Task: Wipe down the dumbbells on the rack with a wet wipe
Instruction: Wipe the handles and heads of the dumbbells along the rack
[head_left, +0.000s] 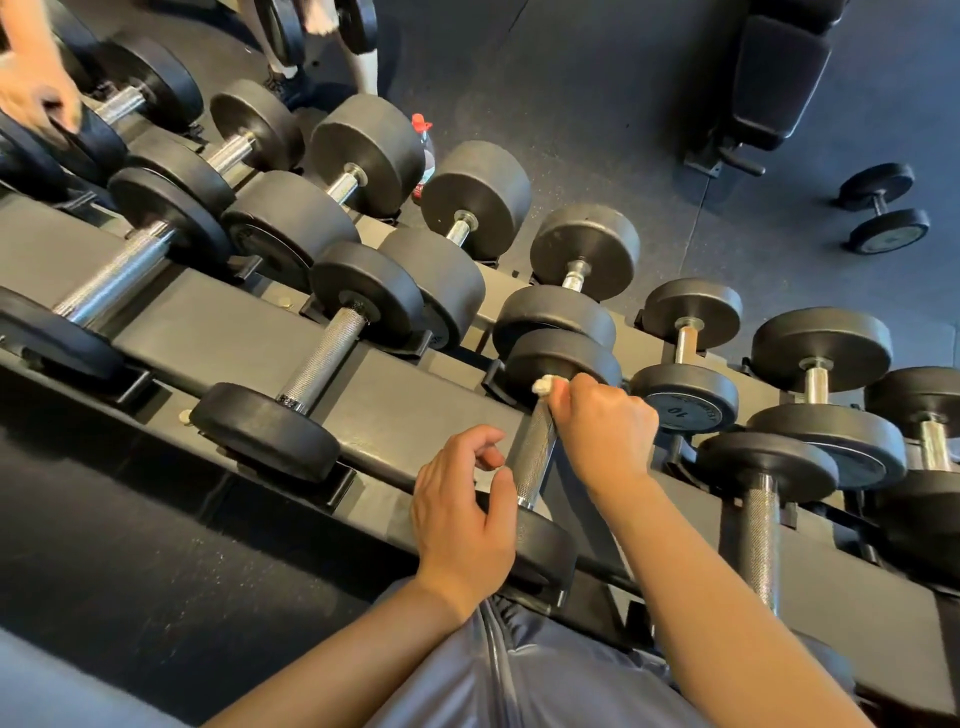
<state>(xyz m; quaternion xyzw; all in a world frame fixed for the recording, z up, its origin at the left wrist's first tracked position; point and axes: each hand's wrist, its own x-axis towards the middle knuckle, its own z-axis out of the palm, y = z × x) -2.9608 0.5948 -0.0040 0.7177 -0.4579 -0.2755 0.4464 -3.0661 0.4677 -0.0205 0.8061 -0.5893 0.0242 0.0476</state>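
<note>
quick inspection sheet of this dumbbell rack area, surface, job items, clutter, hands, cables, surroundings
surface: black tiered rack with dumbbells resting in cradles on two levels.
job's things: white wet wipe pressed to the far end of the knurled handle of the dumbbell being wiped.
clutter: red-capped bottle on the floor behind the rack; loose dumbbell on the floor.
grippers: right hand grips the wipe around the handle; left hand rests on the near plate, fingers loosely curled and holding nothing.
cables: nothing seen.
surroundings: black bench at top right; another person's hand on a weight at top left, legs beyond.
</note>
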